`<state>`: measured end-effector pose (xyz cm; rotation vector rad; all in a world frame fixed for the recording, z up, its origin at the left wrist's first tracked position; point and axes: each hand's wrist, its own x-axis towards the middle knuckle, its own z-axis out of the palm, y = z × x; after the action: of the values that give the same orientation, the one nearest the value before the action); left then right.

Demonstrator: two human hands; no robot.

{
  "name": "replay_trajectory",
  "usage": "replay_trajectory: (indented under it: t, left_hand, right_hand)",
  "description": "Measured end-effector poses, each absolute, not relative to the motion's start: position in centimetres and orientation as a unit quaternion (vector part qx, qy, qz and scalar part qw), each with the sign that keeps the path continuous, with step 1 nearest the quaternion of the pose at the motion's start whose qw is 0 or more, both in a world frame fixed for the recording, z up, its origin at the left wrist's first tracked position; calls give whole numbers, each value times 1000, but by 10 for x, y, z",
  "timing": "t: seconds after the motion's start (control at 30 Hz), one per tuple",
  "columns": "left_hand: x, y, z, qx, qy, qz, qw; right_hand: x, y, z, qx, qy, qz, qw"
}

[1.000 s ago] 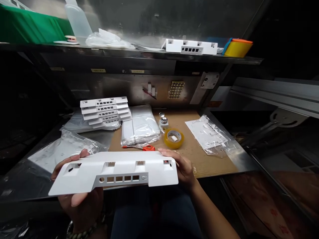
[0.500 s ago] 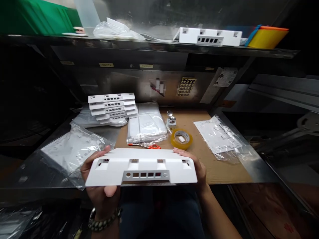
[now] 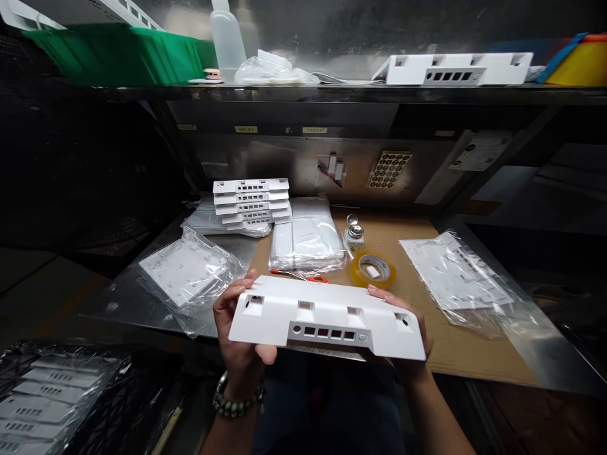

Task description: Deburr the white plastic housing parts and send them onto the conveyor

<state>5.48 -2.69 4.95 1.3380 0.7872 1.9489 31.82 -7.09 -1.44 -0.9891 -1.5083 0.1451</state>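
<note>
Left hand point(image 3: 238, 354) and right hand point(image 3: 412, 369) clasp opposite ends of the white port housing point(image 3: 329, 314), likely light and stiff, best held there.

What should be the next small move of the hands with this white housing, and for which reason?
Probably tilt the white housing slightly, with both ends held, to check its underside. The left hand and right hand grip opposite ends, so the turn looks manageable, while this view shows mainly the row of openings and the top, not the underside.
</note>
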Motion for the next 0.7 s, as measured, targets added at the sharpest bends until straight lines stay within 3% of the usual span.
replay_trajectory:
  t: [0.2, 0.33, 0.57, 0.7]
  left_hand:
    - [58, -36, 47, 388, 334, 709, 486]
    - [60, -40, 52, 318, 374, 681, 543]
    - [34, -29, 54, 170, 218, 542, 794]
    - [9, -20, 47, 46, 241, 471, 847]
  right_hand:
    - [315, -72, -8, -451, -680, 18, 578]
    - [314, -72, 2, -468, -693, 4, 549]
    - [314, -74, -2, -471, -678, 31, 564]
    - [322, -68, 3, -410, -716, 54, 563]
